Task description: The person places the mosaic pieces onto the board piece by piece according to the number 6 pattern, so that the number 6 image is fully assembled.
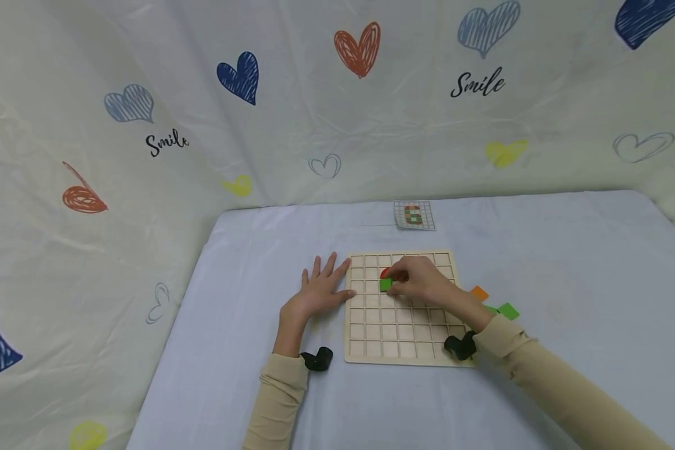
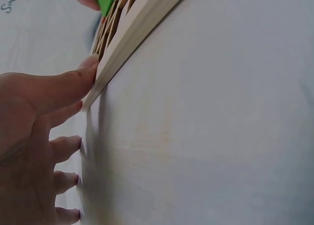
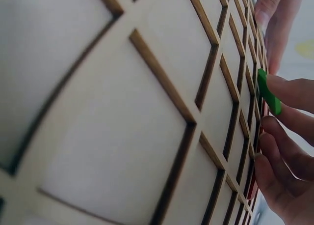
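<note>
A square wooden grid board (image 1: 371, 349) lies on the white table. My right hand (image 1: 419, 279) is over its upper middle and pinches a green square tile (image 1: 385, 285) between thumb and fingers. In the right wrist view that green tile (image 3: 268, 92) stands tilted at the grid. A red piece (image 1: 385, 273) lies in the grid just behind it, partly covered by my fingers. At the board's left edge my left hand (image 1: 319, 292) rests with fingers spread; its thumb touches the rim (image 2: 117, 55) in the left wrist view.
Right of the board lie an orange tile (image 1: 479, 293) and green tiles (image 1: 508, 311), one partly behind my right forearm. A small pattern card (image 1: 414, 215) with a coloured grid lies near the table's back edge. Behind the table hangs a cloth (image 1: 292, 125) printed with hearts.
</note>
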`<state>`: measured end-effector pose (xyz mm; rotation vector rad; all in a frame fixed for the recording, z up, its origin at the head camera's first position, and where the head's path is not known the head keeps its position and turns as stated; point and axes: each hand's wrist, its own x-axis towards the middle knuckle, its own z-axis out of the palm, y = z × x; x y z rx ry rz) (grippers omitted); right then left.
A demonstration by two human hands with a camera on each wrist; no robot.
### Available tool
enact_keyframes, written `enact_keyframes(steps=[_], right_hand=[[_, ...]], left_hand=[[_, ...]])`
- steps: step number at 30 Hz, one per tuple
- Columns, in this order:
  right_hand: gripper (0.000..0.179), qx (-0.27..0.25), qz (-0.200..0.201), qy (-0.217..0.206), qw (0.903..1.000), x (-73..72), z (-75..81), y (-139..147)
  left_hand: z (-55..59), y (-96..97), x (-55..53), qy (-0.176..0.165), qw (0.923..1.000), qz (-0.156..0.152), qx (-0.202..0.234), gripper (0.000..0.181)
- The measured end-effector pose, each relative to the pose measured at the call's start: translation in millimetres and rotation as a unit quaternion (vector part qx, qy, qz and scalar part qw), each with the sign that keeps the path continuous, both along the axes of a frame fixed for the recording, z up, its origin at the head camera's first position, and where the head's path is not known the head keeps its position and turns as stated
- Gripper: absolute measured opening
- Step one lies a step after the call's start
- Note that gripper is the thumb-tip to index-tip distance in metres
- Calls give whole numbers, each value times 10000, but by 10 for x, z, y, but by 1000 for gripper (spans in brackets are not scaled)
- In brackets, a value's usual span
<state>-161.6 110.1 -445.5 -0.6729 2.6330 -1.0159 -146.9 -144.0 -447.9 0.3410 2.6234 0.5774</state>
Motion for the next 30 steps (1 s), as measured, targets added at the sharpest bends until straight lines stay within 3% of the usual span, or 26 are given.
enact_keyframes(steps=[12,19,30], right_hand=[[20,198,115,332,9992,38,-11,-34],[24,109,146,234,9996,59,-21,-39],[23,117,-62,648,9978,171,78,216]], left_hand=[[3,-1,2,-13,10000,25,-40,77],[-4,-9,6,54,10000,6,22,77],[-18,4,4,64,10000,66,37,78]])
